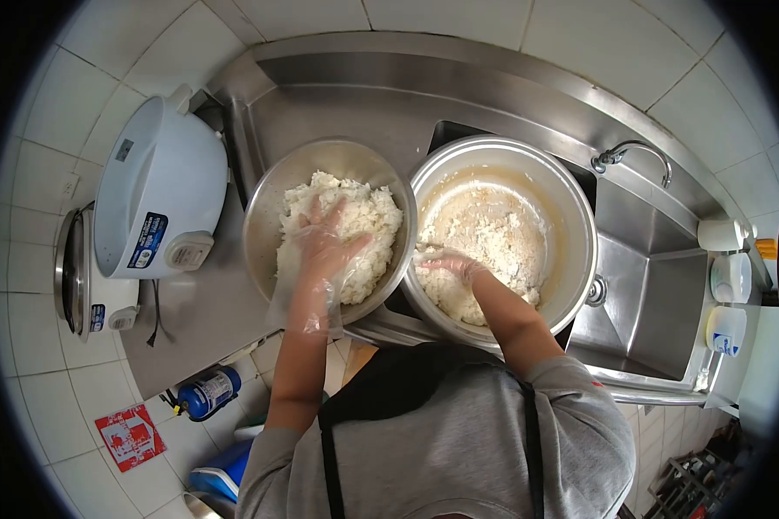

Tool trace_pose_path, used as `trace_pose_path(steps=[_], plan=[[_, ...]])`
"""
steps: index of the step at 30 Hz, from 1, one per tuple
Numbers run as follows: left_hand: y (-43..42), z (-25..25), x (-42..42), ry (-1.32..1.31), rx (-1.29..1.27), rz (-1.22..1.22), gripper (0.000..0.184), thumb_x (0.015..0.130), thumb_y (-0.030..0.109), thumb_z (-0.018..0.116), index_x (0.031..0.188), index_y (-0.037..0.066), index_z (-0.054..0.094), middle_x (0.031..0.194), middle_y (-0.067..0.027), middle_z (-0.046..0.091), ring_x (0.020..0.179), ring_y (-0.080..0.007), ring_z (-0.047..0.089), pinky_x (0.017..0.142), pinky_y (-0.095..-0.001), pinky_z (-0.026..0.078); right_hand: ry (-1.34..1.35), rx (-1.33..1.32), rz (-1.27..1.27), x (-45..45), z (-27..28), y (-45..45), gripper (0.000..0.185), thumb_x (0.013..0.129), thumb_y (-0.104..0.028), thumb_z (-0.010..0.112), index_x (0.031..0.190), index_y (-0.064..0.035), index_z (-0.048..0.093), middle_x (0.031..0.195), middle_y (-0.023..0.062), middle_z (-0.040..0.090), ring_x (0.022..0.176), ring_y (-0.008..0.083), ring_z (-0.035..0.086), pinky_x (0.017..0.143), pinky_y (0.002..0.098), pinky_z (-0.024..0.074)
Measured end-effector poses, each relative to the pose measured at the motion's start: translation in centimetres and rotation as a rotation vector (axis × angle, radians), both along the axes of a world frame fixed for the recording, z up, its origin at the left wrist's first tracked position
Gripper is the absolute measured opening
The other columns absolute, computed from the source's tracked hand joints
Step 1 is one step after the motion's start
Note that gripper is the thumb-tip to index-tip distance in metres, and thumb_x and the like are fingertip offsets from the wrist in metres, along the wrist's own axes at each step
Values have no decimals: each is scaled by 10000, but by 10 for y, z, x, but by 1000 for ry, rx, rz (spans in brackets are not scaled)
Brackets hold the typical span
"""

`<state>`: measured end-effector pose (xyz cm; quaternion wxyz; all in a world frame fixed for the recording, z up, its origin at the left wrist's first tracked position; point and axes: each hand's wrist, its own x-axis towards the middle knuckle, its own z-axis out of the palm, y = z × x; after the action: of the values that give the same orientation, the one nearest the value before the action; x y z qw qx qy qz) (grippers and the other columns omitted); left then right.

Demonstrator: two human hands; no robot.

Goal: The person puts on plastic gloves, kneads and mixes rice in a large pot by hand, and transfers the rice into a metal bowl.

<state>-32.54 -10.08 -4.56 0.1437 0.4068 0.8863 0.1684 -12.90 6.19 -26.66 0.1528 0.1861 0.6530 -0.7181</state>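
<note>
My left hand (325, 238), in a clear plastic glove, lies with fingers spread on a mound of cooked rice (376, 221). That rice sits in a wide steel bowl (264, 203) on the left. My right hand (450, 264), also gloved in clear plastic, reaches inside a large metal pot (584, 233). Its fingers curl around cooked rice by the pot's left wall, their tips partly hidden. More rice (493, 251) is scattered over the pot's bottom, thicker toward the near side. The bowl's right rim meets the pot's left rim.
A big pale blue rice cooker (169, 195) stands on the steel counter (190, 320) at left, beside its lid (78, 268). To the right are a sink (640, 294) and a faucet (636, 154). Plastic containers (729, 278) line the sink's far right. A blue extinguisher (206, 394) is below.
</note>
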Motion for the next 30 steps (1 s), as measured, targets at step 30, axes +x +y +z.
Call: trace_pose_path(steps=[30], plan=[[-37,18,10,-297,870,66,545,868,395,445,1318,90,402,1364,-122,365,1278,-243,296,1064,-384,194,757,-782,-766,-67,243,-1,592,852,-462,509,1246,-31,412,1123,183,553,1028,263,567,838,382,525]])
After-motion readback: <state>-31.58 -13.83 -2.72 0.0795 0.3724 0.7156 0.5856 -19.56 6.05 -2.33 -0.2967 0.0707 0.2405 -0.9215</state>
